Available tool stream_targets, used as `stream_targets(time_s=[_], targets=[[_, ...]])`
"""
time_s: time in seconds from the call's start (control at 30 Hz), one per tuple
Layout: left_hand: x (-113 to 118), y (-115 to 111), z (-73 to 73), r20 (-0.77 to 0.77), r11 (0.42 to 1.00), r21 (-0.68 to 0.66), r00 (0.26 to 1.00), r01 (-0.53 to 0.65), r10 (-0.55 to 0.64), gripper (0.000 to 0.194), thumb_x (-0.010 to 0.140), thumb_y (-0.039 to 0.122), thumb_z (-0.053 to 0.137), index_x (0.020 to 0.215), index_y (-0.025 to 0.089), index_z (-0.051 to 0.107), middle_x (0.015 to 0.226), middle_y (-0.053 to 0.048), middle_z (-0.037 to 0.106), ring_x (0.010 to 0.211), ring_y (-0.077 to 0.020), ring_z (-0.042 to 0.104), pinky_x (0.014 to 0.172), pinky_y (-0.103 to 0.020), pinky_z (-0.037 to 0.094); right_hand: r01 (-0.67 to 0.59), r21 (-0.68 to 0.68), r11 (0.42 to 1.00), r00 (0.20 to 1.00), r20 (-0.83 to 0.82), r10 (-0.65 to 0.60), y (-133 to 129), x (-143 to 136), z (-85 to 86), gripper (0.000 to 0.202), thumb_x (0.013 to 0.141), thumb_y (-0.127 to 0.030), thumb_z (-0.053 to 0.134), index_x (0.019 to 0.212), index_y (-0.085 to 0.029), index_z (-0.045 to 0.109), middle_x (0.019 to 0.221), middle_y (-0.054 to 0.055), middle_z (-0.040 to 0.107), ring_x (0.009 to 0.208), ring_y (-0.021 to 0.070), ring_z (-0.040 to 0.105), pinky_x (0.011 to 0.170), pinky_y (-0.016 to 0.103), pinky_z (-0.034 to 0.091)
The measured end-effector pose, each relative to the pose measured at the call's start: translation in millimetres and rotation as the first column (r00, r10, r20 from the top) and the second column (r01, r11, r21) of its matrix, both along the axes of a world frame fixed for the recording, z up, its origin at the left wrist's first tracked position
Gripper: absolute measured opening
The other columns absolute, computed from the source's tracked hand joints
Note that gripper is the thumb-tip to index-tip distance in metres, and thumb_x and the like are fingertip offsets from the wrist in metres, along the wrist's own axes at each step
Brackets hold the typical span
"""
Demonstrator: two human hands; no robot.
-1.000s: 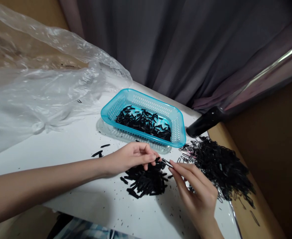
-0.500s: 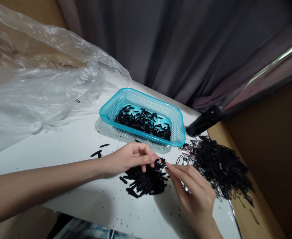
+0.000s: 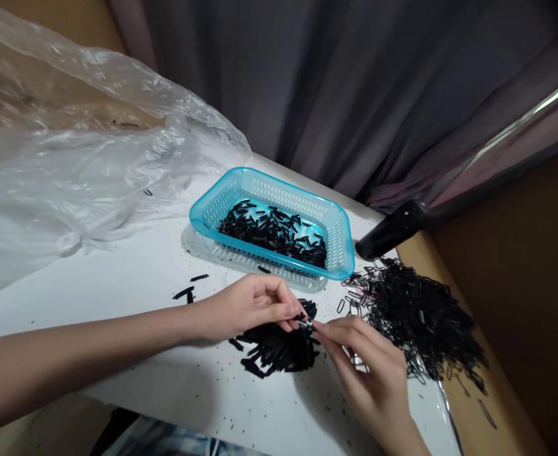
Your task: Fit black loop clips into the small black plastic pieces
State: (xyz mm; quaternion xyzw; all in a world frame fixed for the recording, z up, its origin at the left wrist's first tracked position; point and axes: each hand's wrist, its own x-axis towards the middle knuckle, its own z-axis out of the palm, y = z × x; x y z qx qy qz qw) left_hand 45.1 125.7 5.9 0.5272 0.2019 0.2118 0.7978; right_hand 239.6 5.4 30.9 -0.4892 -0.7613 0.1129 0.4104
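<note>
My left hand [image 3: 259, 307] pinches a small black strip [image 3: 300, 315] between thumb and fingertips, just above a heap of black strips [image 3: 281, 349] on the white tabletop. Close against it, the closed fingers of my right hand [image 3: 367, 364] grip a thin shiny metal tool [image 3: 306, 323], whose tip meets the black strip. More silvery metal shows under the right palm; the tool's exact kind is unclear. Behind my hands, a blue perforated basket [image 3: 272, 253] holds many black strips. To the right lies a big pile of thin black wire loops [image 3: 421, 316].
A clear plastic bag [image 3: 83, 171] spreads over the back left. Beyond the pile a black handle-like object [image 3: 393, 229] rests at the table's right edge. Dark curtains [image 3: 279, 82] hang behind. A few strips [image 3: 183, 293] and black crumbs lie scattered on the white tabletop [image 3: 164, 392].
My fingertips have dropped slightly, with the metal tool's tip moving down and a little left. More of the heap behind them shows now. The basket and wire pile stay put.
</note>
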Motion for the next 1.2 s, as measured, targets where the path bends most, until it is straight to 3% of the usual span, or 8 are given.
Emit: stream_targets(time_s=[0.17,0.4,0.97,1.2], targets=[[1.9,1.3,-2.6,-0.01,0.999,-0.036,1.0,-0.009,0.008,0.042,0.077,0.051,0.082,0.075,0.014,0.061,0.097,-0.004,0.069,0.082,-0.0132,0.066,0.079,-0.029,0.055,-0.093,-0.03,0.995,0.995,-0.032,0.092,-1.6,-6.5,0.0,0.029,0.092,0.0,0.061,0.113,-0.017,0.072,0.088,0.005,0.073,0.076,0.0151,0.069,0.065,0.027,0.057],[1.1,2.1,0.0,0.005,0.996,-0.081,0.999,0.045,-0.044,0.045,0.079,0.055,0.079,0.076,0.015,0.059,0.097,-0.005,0.069,0.081,-0.0127,0.065,0.073,-0.026,0.056,0.082,0.081,0.993,0.993,0.082,-0.089,1.6,2.5,-4.4,0.038,0.091,-0.002,0.065,0.125,-0.019,0.067,0.097,0.007,0.073,0.084,0.0157,0.07,0.072,0.027,0.06],[2.3,2.4,-4.0,-0.018,0.999,-0.037,1.0,0.014,-0.014,0.044,0.077,0.054,0.081,0.072,0.015,0.059,0.095,-0.003,0.066,0.078,-0.012,0.061,0.074,-0.027,0.053,0.1,0.167,0.981,0.96,0.241,-0.139,-2.5,3.9,-9.1,0.032,0.092,0.0,0.061,0.119,-0.017,0.07,0.09,0.006,0.074,0.076,0.0131,0.071,0.065,0.023,0.057],[2.5,3.0,-6.7,-0.088,0.999,-0.003,0.995,-0.038,0.037,0.048,0.072,0.059,0.083,0.072,0.016,0.061,0.081,-0.001,0.068,0.074,-0.0142,0.063,0.077,-0.03,0.05,0.084,0.183,0.98,0.96,0.248,-0.128,-3.0,4.6,-10.9,0.036,0.092,0.001,0.06,0.121,-0.018,0.071,0.093,0.006,0.076,0.076,0.0137,0.071,0.065,0.025,0.058]])
